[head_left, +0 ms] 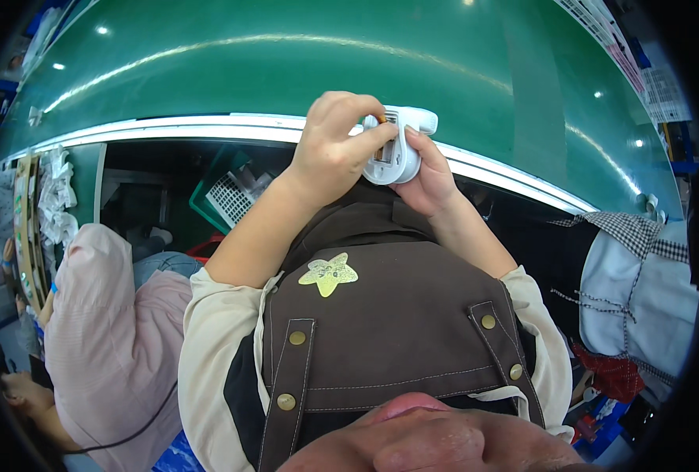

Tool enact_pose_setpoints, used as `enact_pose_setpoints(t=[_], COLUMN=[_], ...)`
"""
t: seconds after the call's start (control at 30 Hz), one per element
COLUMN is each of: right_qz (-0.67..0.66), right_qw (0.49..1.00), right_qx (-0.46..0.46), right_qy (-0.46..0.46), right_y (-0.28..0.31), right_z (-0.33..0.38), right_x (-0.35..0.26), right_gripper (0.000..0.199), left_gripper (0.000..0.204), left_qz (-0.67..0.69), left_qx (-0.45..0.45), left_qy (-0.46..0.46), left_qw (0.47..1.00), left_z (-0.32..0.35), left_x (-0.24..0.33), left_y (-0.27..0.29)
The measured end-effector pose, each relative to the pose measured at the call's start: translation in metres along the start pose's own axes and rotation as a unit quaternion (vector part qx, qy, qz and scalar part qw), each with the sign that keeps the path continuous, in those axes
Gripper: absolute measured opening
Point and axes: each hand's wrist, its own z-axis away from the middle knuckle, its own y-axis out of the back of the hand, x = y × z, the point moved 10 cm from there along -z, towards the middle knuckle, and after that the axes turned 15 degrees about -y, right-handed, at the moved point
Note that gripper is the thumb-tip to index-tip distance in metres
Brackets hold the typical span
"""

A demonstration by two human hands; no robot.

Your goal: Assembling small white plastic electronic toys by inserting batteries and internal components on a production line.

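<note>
Over the table's near edge, my right hand (430, 175) holds a white plastic device (407, 161), rounded at its near end with a round knob-like part at its far right. The device's open battery compartment (392, 135) faces up, and metal contacts show inside. My left hand (335, 149) reaches in from the left, thumb and forefinger closed on a small battery (381, 119) with an orange-copper end. Most of that battery is hidden by the fingers. Something brownish, perhaps another battery, shows in the compartment by my left thumb.
A green worktable (302, 71) with a white front edge (208, 128) stretches ahead. Below it, at left, is a green crate (200, 198) with a white grid (230, 200). People sit close by: a pink sleeve (101, 315) at left, a checked-trim garment (636, 275) at right.
</note>
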Motion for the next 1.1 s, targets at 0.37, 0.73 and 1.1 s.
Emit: enact_pose_setpoints(t=[0.37, 0.73, 1.1], right_qz=[-0.034, 0.081, 0.100], right_qw=[0.998, 0.996, 0.988], right_qx=[0.050, 0.001, 0.048], right_qy=[0.016, 0.026, 0.103], right_y=[0.024, 0.005, -0.017], right_z=[0.006, 0.033, 0.067], right_x=[-0.009, -0.019, -0.036], right_gripper=[0.044, 0.046, 0.051], left_gripper=[0.018, 0.073, 0.062], left_qz=[0.033, 0.138, 0.120], left_qx=[0.064, 0.096, 0.156], left_qy=[0.011, -0.018, -0.091], left_qw=[0.997, 0.986, 0.976], left_z=[0.010, 0.019, -0.001], left_x=[0.003, 0.032, 0.052], left_y=[-0.010, -0.018, 0.003])
